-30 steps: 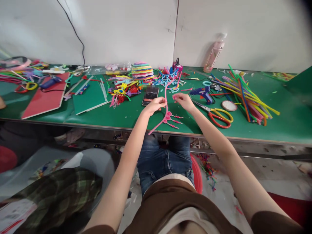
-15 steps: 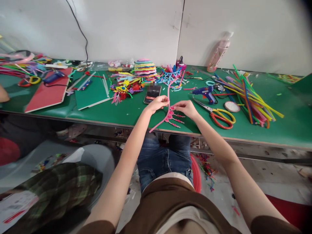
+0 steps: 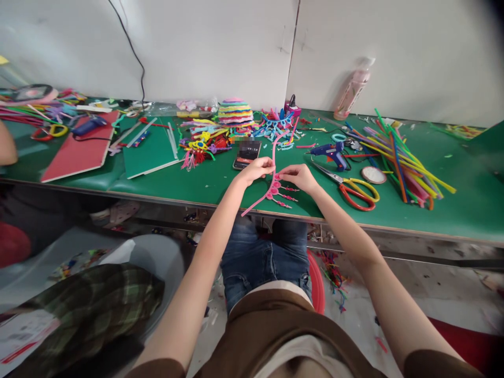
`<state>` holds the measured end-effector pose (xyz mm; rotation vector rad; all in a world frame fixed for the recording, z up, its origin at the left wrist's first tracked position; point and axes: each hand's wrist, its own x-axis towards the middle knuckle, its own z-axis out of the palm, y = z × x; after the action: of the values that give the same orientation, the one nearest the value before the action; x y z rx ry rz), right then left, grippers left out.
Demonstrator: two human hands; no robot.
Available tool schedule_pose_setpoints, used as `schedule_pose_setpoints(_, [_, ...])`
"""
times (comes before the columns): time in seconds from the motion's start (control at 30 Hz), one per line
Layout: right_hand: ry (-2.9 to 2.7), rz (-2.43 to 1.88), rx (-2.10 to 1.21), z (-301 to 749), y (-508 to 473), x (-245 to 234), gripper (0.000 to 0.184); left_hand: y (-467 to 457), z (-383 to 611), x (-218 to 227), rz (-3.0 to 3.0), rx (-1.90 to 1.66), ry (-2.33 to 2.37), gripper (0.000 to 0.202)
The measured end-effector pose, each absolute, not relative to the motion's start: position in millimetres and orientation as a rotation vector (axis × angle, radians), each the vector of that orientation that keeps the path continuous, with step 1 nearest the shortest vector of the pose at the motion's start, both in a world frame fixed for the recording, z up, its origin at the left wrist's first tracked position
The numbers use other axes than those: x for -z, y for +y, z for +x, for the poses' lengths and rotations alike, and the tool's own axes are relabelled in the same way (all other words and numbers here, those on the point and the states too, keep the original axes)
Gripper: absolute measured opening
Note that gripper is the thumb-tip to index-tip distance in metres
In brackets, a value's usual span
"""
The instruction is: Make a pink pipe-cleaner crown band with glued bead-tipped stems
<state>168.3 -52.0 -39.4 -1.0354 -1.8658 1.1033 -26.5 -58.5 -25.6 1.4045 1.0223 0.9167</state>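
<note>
A pink headband (image 3: 273,152) curves from the back of the green table (image 3: 189,184) to its front edge. My left hand (image 3: 255,170) is closed on the band about halfway along. My right hand (image 3: 300,176) pinches a small pink piece against the band, beside the pink flower decorations (image 3: 279,191) with beaded stems fixed to it. Both hands almost touch each other.
A phone (image 3: 246,154) lies just behind my hands. To the right are a blue glue gun (image 3: 329,152), red-and-yellow scissors (image 3: 354,190) and a heap of coloured pipe cleaners (image 3: 401,155). Craft pieces (image 3: 212,134), green and red boards (image 3: 149,152) lie left. Another person's arm (image 3: 7,149) shows far left.
My right hand came down and left from above the table to the headband, bringing the small pink piece to it. My left hand kept its grip.
</note>
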Motion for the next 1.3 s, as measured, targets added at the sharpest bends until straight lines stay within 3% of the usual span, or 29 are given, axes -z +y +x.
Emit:
schedule_pose_setpoints(0.73, [-1.78, -1.014, -1.276, 167.3, -54.5, 35.6, 0.026, -53.5, -27.4, 33.1, 1.424, -0.935, 1.003, 0.014])
schedule_pose_setpoints(1.3, [-1.775, -1.053, -1.191, 164.4, -57.0, 38.3, 0.032, -54.3, -26.5, 32.4, 1.404, -0.938, 1.008, 0.016])
